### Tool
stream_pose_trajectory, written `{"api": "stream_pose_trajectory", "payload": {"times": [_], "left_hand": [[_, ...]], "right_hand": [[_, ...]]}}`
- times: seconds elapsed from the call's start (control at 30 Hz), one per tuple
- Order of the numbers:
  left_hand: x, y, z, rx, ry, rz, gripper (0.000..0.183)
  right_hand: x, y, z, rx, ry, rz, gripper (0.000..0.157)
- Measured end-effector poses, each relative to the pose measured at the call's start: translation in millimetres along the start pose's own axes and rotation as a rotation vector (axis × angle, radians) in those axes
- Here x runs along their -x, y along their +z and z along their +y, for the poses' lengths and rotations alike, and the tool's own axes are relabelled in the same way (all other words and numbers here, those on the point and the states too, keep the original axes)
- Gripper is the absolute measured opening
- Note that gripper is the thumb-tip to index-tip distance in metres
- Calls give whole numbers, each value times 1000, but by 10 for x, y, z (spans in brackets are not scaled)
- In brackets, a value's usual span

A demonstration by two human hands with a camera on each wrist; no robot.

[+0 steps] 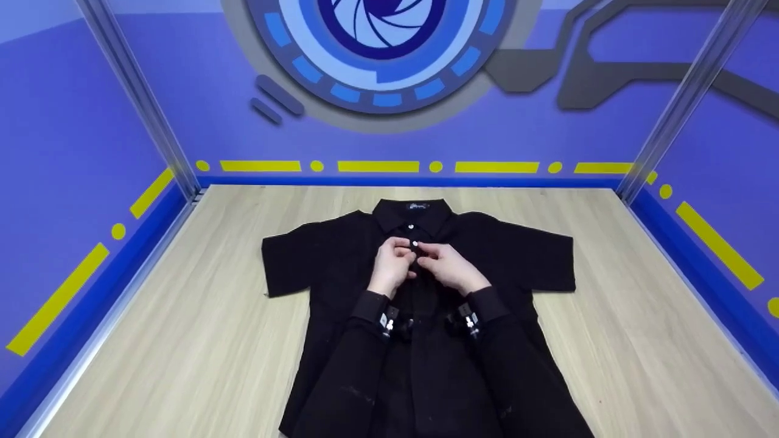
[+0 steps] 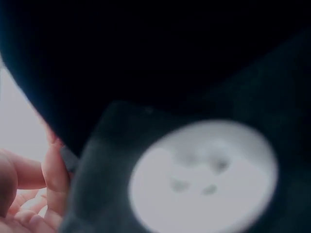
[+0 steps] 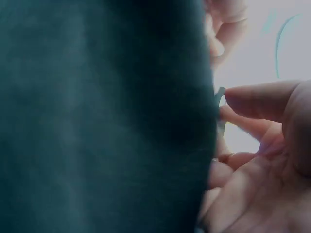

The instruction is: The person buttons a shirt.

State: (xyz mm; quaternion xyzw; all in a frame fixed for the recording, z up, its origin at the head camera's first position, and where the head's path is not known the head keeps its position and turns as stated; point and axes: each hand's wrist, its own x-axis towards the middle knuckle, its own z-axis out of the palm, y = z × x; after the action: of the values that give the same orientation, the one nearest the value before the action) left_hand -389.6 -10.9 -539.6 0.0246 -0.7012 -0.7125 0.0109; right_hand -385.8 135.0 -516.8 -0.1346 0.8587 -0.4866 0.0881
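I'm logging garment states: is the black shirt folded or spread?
Spread: the black shirt lies on the table, both short sleeves reaching outward.

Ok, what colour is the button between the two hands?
The button is white; it shows best in the head view.

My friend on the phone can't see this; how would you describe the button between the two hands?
On the pale table lies a black short-sleeved shirt, collar at the far end. Just below the collar sits a small white button between the left hand and the right hand. Unlike the collar button above, this one has fingertips close on both sides.
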Motion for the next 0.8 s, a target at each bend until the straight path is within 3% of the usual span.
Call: {"api": "stream_pose_trajectory", "payload": {"times": [0.13, 0.2, 0.43, 0.57, 0.67, 0.8], "left_hand": [[-11, 9, 4, -10, 12, 0, 31], [-14, 4, 7, -23, 23, -3, 31], [-12, -49, 17, 44, 25, -50, 30], [-24, -55, 15, 81, 9, -59, 31], [-28, -44, 17, 88, -1, -61, 34], [-26, -40, 21, 68, 1, -68, 33]], "right_hand": [[105, -21, -146, 154, 69, 77, 27], [155, -5, -211, 250, 81, 109, 28], [237, 163, -271, 460, 148, 26, 41], [233, 210, -269, 500, 203, 25, 45], [213, 192, -283, 495, 221, 2, 40], [195, 124, -289, 397, 246, -63, 31]]}}
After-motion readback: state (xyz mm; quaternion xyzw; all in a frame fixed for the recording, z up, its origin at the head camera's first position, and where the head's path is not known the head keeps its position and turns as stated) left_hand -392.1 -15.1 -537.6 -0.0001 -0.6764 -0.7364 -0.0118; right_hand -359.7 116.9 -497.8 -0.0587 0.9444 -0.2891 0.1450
